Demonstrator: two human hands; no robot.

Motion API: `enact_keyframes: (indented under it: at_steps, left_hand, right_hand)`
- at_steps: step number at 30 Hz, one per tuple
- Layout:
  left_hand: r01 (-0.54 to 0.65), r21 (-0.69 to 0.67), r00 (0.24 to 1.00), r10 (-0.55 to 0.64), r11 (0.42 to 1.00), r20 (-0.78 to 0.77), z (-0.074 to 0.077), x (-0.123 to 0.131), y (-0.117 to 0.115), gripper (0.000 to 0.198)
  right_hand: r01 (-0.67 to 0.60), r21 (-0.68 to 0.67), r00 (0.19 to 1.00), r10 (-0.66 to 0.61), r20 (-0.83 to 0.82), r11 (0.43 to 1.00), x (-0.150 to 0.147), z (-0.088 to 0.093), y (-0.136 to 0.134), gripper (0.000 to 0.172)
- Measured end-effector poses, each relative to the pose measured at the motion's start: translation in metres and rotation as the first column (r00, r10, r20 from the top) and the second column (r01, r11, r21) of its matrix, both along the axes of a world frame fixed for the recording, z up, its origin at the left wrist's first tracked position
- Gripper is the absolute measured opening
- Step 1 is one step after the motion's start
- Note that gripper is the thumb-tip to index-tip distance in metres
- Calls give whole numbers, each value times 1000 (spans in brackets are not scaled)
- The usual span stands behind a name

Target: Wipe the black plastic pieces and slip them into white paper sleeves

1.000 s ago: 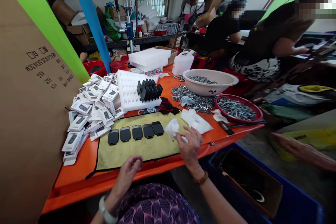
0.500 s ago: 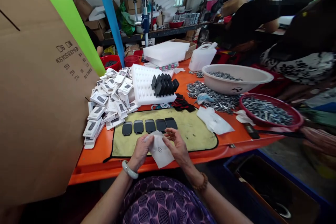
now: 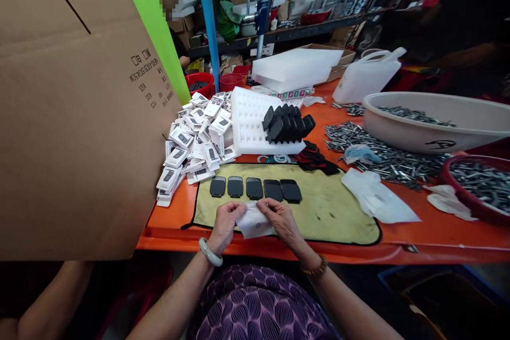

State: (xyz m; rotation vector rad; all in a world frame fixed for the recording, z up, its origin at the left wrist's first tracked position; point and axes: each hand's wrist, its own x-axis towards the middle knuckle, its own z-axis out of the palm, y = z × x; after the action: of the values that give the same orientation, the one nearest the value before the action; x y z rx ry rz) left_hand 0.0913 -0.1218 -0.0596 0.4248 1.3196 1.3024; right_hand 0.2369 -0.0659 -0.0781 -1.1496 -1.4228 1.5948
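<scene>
Between my hands is a small white translucent bag with a printed mark, held over the front edge of a yellow cloth mat. My left hand pinches its upper left corner. With thumb and fingers, my right hand grips the upper right edge. Just beyond my fingers, several flat black rectangular pieces lie in a row on the mat. Behind them a white foam tray carries a cluster of black parts.
A heap of small white boxes sits left, beside a tall cardboard carton. To the right are crumpled white bags, loose metal pieces, a white basin and a red basin. Another person's arm shows lower left.
My right hand has closed on the bag's top edge, where its fingers were spread before. The bag now lies flatter, stretched between both hands. The view has turned to the right.
</scene>
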Motion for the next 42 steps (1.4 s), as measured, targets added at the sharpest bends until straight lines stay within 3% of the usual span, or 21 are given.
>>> enact_keyframes:
  at_steps: [6, 10, 14, 20, 23, 26, 30, 33, 35, 37, 38, 40, 42]
  left_hand:
    - [-51, -37, 999, 52, 998, 4, -1, -13, -3, 44]
    - [-37, -55, 998, 34, 998, -43, -5, -23, -5, 45]
    - [43, -93, 991, -54, 995, -124, -8, -26, -6, 45]
    - [221, -94, 945, -237, 971, -225, 1, -24, -6, 47]
    - [283, -75, 916, -293, 956, -273, 5, -25, -10, 49]
    - [214, -50, 930, -219, 976, -296, 5, -23, -14, 49]
    - [64, -22, 994, -66, 998, -87, 2, -19, -21, 52]
    - [182, -46, 980, -177, 982, 92, 0, -27, -31, 58]
    - [332, -23, 943, -332, 943, 11, -1, -42, -37, 56]
    - [451, -34, 859, -444, 892, -255, -1, -60, -42, 48]
    - [478, -64, 780, -457, 876, -427, -2, -70, -43, 43]
    - [476, -157, 553, -434, 865, -711, -2, -89, -42, 33]
    - [449, -245, 352, -422, 859, -835, -3, -103, -40, 26]
  right_hand:
    - [42, -141, 973, -72, -218, 989, 10, 7, 15, 45]
    - [31, -236, 960, -95, -264, 971, 29, 20, 29, 49]
    - [-123, -281, 969, 55, -241, 952, 33, 24, 27, 44]
    - [-321, -201, 947, 310, -86, 926, 8, 16, 7, 38]
    - [-342, -201, 939, 326, -110, 918, -3, 11, -1, 36]
    - [-323, -220, 943, 295, -151, 921, -9, 7, -10, 42]
    - [-343, -257, 932, 295, -210, 903, -16, 1, -23, 48]
    - [-368, -264, 922, 313, -230, 891, -22, -5, -25, 48]
    - [-405, -278, 910, 354, -217, 871, -24, -10, -20, 48]
    - [-437, -285, 898, 398, -187, 853, -27, -14, -11, 46]
    - [-452, -292, 892, 416, -179, 843, -28, -16, -5, 43]
    - [-493, -312, 870, 451, -199, 812, -32, -17, 9, 40]
    - [-538, -313, 843, 494, -214, 783, -40, -17, 25, 43]
